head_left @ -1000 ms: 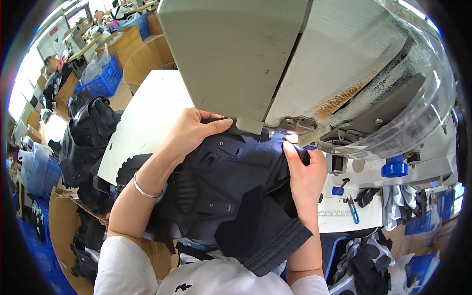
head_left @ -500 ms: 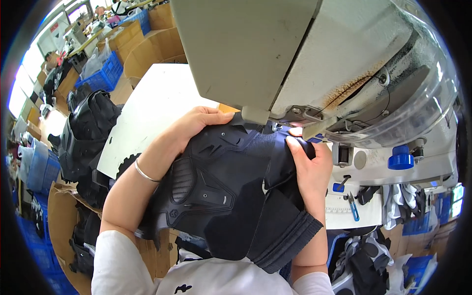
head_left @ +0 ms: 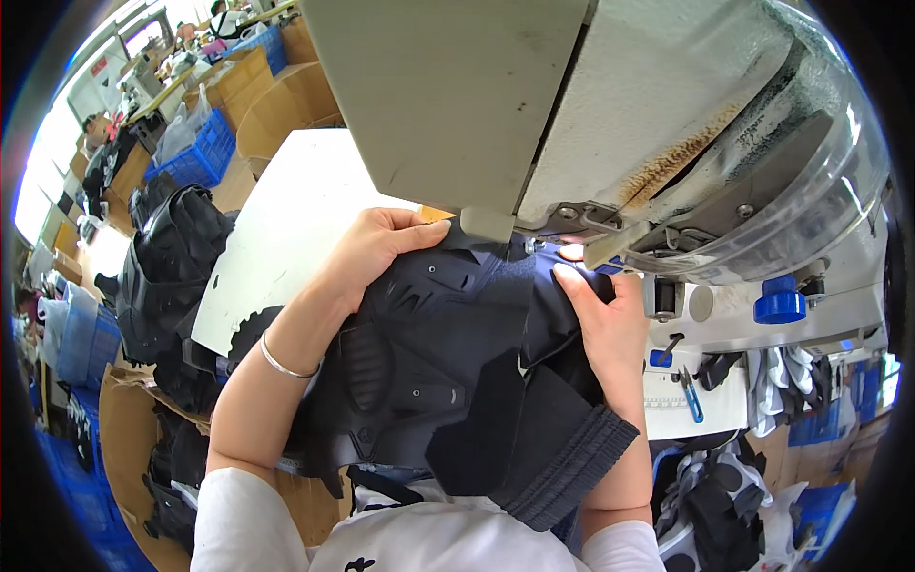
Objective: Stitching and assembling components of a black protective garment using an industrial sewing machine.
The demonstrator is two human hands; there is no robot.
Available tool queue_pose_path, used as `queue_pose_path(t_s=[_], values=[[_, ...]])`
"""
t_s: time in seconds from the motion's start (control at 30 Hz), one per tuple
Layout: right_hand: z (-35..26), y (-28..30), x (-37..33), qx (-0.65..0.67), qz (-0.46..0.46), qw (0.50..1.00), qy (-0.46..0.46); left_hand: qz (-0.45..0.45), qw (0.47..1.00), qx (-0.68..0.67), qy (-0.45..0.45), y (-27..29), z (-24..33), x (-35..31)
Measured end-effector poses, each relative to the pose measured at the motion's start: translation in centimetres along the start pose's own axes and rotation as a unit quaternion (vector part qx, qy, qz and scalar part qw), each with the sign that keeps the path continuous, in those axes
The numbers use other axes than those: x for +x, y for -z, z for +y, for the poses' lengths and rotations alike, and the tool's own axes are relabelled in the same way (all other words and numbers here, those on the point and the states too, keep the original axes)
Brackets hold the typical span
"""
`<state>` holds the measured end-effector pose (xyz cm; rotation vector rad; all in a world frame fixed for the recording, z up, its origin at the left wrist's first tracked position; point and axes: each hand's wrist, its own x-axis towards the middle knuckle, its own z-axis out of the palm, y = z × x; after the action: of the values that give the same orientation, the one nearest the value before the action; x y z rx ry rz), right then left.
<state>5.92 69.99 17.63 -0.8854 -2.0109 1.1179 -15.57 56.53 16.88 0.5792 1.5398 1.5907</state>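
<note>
Your left hand [head_left: 386, 243] pinches the black padded piece [head_left: 438, 329] at its far-left edge; your right hand [head_left: 615, 319] grips its right side, thumb on top. Far edge sits beneath the sewing machine head [head_left: 457, 86]. Advised: tension even, layers flat, right fingertips clear of the mechanism.

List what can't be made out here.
Head view:
Left hand, right hand: most fingers hidden behind hand or black, ridged fabric piece.
Piece's underside: covered by its upper face.
Needle tip: too small beneath the beige metal sewing-machine head.
Machine head's top: cut off by upper edge.
Distant person, upper left: too small to read handwork.
</note>
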Motion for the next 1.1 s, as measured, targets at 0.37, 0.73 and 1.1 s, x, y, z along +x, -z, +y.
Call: queue_pose_path(t_s=[0.37,0.73,1.1], values=[[0.2,0.2,0.4,-0.009,-0.034,0.999,-0.011,0.005,1.0,-0.008,0.005,0.1,-0.5,0.8],[0.2,1.0,-0.6,-0.074,-0.063,0.995,0.021,-0.011,0.999,-0.04,0.018,0.3,-0.7,1.6],[0.3,1.4,-0.8,-0.068,-0.08,0.994,0.031,0.013,1.0,-0.014,0.013,-0.1,-0.8,1.3]])
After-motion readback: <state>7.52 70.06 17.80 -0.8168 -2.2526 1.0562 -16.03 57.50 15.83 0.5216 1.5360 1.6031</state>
